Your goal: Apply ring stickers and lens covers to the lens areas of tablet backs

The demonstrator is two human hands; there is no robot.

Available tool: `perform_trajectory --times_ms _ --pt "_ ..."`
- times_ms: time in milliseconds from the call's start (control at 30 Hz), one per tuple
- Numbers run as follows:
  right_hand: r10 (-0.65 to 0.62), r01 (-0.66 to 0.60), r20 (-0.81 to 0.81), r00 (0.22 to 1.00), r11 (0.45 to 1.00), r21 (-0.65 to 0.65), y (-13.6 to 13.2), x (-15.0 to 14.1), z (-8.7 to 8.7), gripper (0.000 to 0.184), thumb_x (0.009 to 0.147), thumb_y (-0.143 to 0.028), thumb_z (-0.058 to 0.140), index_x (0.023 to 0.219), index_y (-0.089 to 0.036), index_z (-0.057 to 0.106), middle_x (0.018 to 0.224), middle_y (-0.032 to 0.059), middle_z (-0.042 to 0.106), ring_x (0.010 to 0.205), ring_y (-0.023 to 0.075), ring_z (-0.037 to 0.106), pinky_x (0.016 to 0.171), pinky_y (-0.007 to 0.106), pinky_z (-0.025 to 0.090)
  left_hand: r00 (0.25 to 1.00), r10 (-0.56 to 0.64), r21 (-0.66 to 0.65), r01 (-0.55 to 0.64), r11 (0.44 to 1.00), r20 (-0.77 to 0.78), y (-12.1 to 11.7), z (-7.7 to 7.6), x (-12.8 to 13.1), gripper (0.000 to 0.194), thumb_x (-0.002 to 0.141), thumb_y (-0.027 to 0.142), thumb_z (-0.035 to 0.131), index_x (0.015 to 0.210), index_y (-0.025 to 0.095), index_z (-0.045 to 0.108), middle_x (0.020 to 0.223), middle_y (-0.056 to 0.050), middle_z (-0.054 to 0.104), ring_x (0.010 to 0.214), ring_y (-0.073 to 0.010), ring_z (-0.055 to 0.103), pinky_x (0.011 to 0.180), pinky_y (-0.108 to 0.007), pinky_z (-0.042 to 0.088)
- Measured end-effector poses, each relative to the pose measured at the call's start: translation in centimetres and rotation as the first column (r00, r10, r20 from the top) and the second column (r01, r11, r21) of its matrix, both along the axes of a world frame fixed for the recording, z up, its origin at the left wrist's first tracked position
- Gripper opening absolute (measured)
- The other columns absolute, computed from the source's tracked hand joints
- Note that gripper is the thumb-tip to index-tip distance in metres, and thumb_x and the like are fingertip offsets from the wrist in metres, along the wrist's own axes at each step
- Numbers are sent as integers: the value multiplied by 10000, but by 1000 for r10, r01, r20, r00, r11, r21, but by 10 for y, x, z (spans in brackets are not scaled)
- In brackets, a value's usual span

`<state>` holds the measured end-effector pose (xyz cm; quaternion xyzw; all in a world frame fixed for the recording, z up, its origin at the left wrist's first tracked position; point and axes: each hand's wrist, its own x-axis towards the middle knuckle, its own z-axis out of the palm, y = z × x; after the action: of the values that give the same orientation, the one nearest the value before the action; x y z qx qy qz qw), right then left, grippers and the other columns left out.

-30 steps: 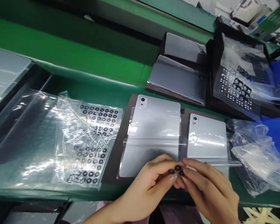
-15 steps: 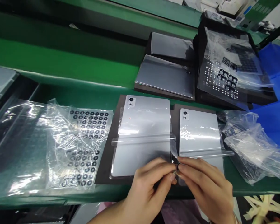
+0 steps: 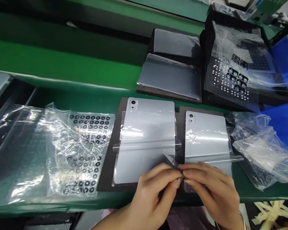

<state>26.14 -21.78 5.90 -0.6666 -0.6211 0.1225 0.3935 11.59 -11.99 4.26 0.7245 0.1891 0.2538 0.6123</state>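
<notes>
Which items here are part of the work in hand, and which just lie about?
In hand: left hand, right hand, film strip, ring sheet, two silver back covers.
Lying about: grey panels, blue bin, crumpled bags.

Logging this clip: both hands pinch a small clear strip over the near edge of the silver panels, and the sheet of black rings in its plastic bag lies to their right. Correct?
Not quite. The head view shows the sheet of black rings lying left of the hands, not right. The rest holds: left hand and right hand pinch the clear strip over the near edge of the silver panels.
</notes>
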Motion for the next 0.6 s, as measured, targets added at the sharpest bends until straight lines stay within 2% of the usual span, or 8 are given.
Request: perform_trajectory --times_ms 167,333,400,500,600 --pt "-8 9 -69 998 1000 8 3 1 -3 153 894 -105 526 977 -175 633 931 56 719 825 163 686 694 291 578 1000 -6 -34 6 999 -13 2 -1 1 234 844 33 510 949 200 635 807 -14 625 703 -90 581 609 -163 474" --pt "-138 145 -150 979 989 39 1 9 3 197 860 -66 539 962 -197 645 889 37 716 800 175 689 665 270 584 999 36 -91 -40 995 -39 4 -8 0 245 850 43 500 996 201 617 748 6 618 639 -80 616 578 -153 483" --pt "-211 216 -89 974 975 52 0 21 11 194 845 -67 569 947 -206 658 884 24 717 789 175 690 668 266 583 997 39 -101 -45 994 -65 5 -12 0 224 853 54 500 979 193 622 738 4 620 637 -86 625 567 -155 484" --pt "-288 278 103 952 956 97 7 49 21 165 829 -81 615 899 -219 670 848 5 715 771 168 683 669 262 573 994 -3 -102 -8 995 -107 8 -18 1 197 861 70 495 944 190 626 721 5 618 631 -85 621 571 -151 482" --pt "-210 191 282 936 977 93 25 84 21 126 822 -103 646 868 -219 663 799 -8 706 741 149 673 668 246 558 993 -31 -80 22 997 -117 11 -25 2 185 858 71 501 927 192 623 713 6 617 628 -83 609 578 -146 480"
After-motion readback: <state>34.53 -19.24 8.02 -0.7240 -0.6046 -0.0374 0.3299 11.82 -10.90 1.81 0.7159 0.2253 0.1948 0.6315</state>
